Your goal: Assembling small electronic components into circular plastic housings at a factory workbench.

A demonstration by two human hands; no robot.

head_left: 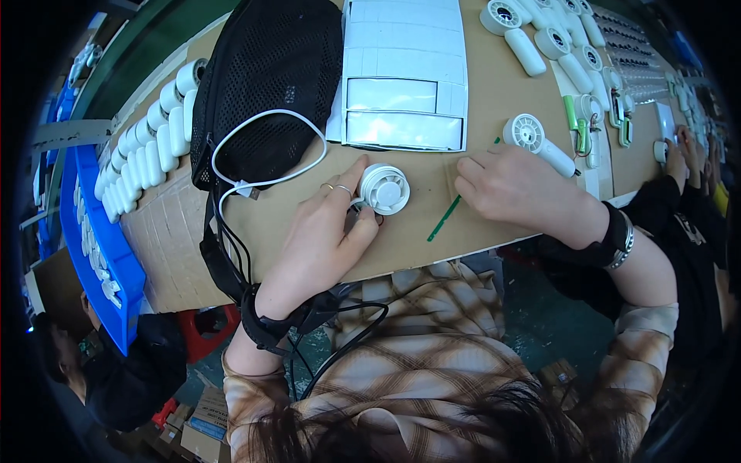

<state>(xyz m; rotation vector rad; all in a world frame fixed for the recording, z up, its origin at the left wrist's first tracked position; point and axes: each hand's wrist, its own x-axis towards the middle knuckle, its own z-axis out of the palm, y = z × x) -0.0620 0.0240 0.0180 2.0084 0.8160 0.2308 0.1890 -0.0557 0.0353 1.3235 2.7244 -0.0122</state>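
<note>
My left hand [320, 231] is closed around the side of a small white round fan head [384, 190], its vanes and hub facing up. A bit of dark wire shows beside my fingertips, under the fan head. To the right, my right hand [498, 185] is close to the cardboard-covered table, with its fingers curled together; what they hold, if anything, is hidden. A thin green strip [444, 218] lies on the table and passes beneath these fingers. Just beyond my right hand lies a white handheld fan [526, 134] with a round head and a handle.
White sheets of stickers or labels [403, 96] lie ahead, beside a black mesh bag [270, 77] and a white cable [220, 202]. White fan parts [160, 147] stand in rows at left, near a blue tray [116, 305]. More fans [552, 42] lie at right, near another person's hands [679, 158].
</note>
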